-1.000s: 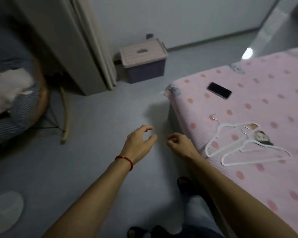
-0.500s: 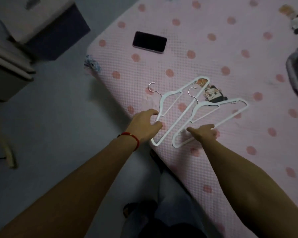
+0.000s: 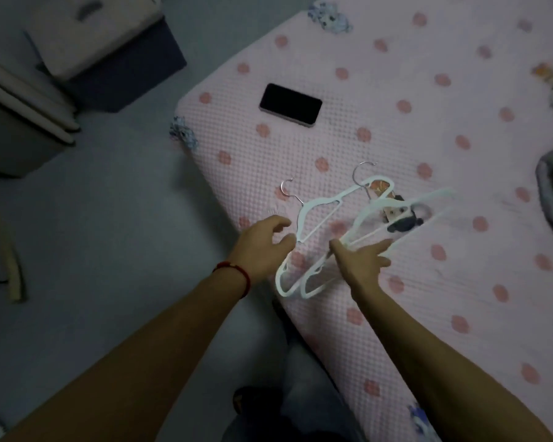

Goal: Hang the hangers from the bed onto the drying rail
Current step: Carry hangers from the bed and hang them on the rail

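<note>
both hands reach over the near edge of the pink dotted bed [image 3: 412, 314]. the left hand [image 3: 262, 250], a red cord at its wrist, has its fingers curled at the lower bar of the left white hanger [image 3: 313, 215]; whether it truly pinches the bar i cannot tell. the right hand [image 3: 361, 260] sits just beside it, thumb against the right white hanger [image 3: 396, 212], fingers stretched along its blurred bars, so its grip is also unclear. both hangers lie tilted, hooks pointing away from the hands, lower ends past the mattress edge. a black phone [image 3: 290, 104] lies well beyond the hands. a small figure [image 3: 403, 218] lies under the right hanger.
</note>
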Available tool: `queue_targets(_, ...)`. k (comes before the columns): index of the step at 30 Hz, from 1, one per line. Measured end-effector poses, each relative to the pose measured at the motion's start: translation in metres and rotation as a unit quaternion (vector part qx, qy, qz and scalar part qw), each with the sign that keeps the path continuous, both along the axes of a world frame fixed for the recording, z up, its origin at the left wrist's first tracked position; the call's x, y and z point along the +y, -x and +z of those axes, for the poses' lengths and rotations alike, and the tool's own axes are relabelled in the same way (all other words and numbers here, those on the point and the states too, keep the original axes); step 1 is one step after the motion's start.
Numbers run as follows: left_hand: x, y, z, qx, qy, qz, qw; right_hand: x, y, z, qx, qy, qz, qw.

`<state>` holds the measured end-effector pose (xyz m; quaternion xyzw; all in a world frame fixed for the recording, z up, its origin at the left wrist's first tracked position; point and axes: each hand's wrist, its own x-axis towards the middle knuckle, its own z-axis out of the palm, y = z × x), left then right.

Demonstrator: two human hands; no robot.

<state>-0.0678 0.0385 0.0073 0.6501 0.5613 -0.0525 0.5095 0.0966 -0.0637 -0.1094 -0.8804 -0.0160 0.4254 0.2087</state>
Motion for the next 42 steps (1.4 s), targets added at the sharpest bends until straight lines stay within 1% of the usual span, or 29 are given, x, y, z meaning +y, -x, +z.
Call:
queue_targets(2, 0.009, 0.002, 0.019, -0.057, 0.014, 0.058, 0.997, 0.007, 0.021, 0.035, 0.042, -0.121, 0.082, 0.988)
queue_targets(3, 0.012, 0.006, 0.03, -0.084, 0.024, 0.089, 0.992, 0.013, 0.033, 0.053, 0.072, -0.185, 0.117, 0.973)
queue_targets(5, 0.017, 0.021, 0.054, -0.113, 0.01, 0.137, 0.984, 0.031, 0.062, 0.093, 0.137, -0.291, 0.186, 0.928)
queue_targets(6, 0.017, 0.034, 0.067, -0.105, -0.028, 0.148, 0.983, 0.04, 0.077, 0.111, 0.17, -0.323, 0.232, 0.902)
queue_targets(8, 0.011, 0.069, 0.094, -0.049, -0.166, 0.151, 0.973, 0.053, 0.111, 0.143, 0.207, -0.355, 0.351, 0.841)
queue_targets(9, 0.005, 0.09, 0.106, -0.023, -0.233, 0.155, 0.96, 0.058, 0.128, 0.159, 0.217, -0.361, 0.414, 0.807)
queue_targets(11, -0.01, 0.139, 0.127, 0.027, -0.324, 0.187, 0.927, 0.069, 0.159, 0.185, 0.223, -0.347, 0.528, 0.742)
queue_targets(12, -0.019, 0.164, 0.137, 0.058, -0.357, 0.203, 0.91, 0.076, 0.172, 0.2, 0.212, -0.327, 0.573, 0.721)
queue_targets(13, -0.029, 0.19, 0.146, 0.095, -0.393, 0.211, 0.89, 0.084, 0.186, 0.217, 0.175, -0.321, 0.618, 0.696)
queue_targets(14, -0.04, 0.216, 0.157, 0.14, -0.434, 0.207, 0.865, 0.091, 0.201, 0.234, 0.119, -0.333, 0.656, 0.667)
queue_targets(15, -0.053, 0.243, 0.165, 0.188, -0.472, 0.193, 0.84, 0.097, 0.218, 0.256, 0.049, -0.371, 0.681, 0.63)
queue_targets(16, -0.068, 0.267, 0.174, 0.235, -0.496, 0.175, 0.818, 0.102, 0.237, 0.278, -0.005, -0.436, 0.681, 0.588)
queue_targets(17, -0.084, 0.289, 0.183, 0.274, -0.503, 0.156, 0.805, 0.105, 0.257, 0.301, -0.028, -0.497, 0.678, 0.541)
queue_targets(18, -0.1, 0.311, 0.19, 0.303, -0.505, 0.138, 0.796, 0.106, 0.28, 0.326, -0.031, -0.541, 0.687, 0.484)
queue_targets(19, -0.116, 0.332, 0.195, 0.329, -0.516, 0.122, 0.782, 0.102, 0.305, 0.35, -0.027, -0.561, 0.714, 0.417)
queue_targets(21, -0.152, 0.373, 0.21, 0.384, -0.529, 0.106, 0.75, 0.086, 0.359, 0.391, -0.016, -0.555, 0.784, 0.278)
queue_targets(22, -0.17, 0.392, 0.219, 0.406, -0.532, 0.105, 0.736, 0.075, 0.387, 0.406, -0.013, -0.541, 0.812, 0.219)
queue_targets(23, -0.189, 0.41, 0.226, 0.424, -0.532, 0.108, 0.725, 0.061, 0.414, 0.417, -0.01, -0.531, 0.83, 0.17)
queue_targets(24, -0.21, 0.428, 0.232, 0.438, -0.526, 0.114, 0.72, 0.046, 0.441, 0.425, -0.001, -0.527, 0.84, 0.129)
queue_targets(25, -0.231, 0.445, 0.237, 0.45, -0.52, 0.121, 0.716, 0.031, 0.465, 0.43, 0.013, -0.524, 0.845, 0.103)
queue_targets(30, -0.333, 0.523, 0.252, 0.495, -0.494, 0.167, 0.695, -0.045, 0.57, 0.44, 0.086, -0.526, 0.846, 0.015)
queue_targets(33, -0.392, 0.561, 0.251, 0.522, -0.482, 0.192, 0.677, -0.095, 0.624, 0.446, 0.132, -0.514, 0.847, -0.028)
queue_targets(35, -0.429, 0.583, 0.247, 0.531, -0.477, 0.223, 0.664, -0.127, 0.656, 0.449, 0.141, -0.506, 0.85, -0.049)
queue_targets(36, -0.446, 0.593, 0.246, 0.541, -0.465, 0.242, 0.657, -0.141, 0.671, 0.45, 0.139, -0.502, 0.852, -0.05)
queue_targets(37, -0.461, 0.601, 0.246, 0.552, -0.45, 0.261, 0.652, -0.153, 0.685, 0.45, 0.136, -0.494, 0.858, -0.041)
queue_targets(38, -0.477, 0.61, 0.244, 0.562, -0.437, 0.278, 0.645, -0.162, 0.699, 0.448, 0.134, -0.486, 0.863, -0.024)
queue_targets(41, -0.52, 0.637, 0.237, 0.559, -0.353, 0.361, 0.658, -0.185, 0.742, 0.428, 0.098, -0.489, 0.865, 0.058)
queue_targets(42, -0.533, 0.647, 0.235, 0.549, -0.322, 0.399, 0.66, -0.194, 0.756, 0.416, 0.086, -0.473, 0.873, 0.076)
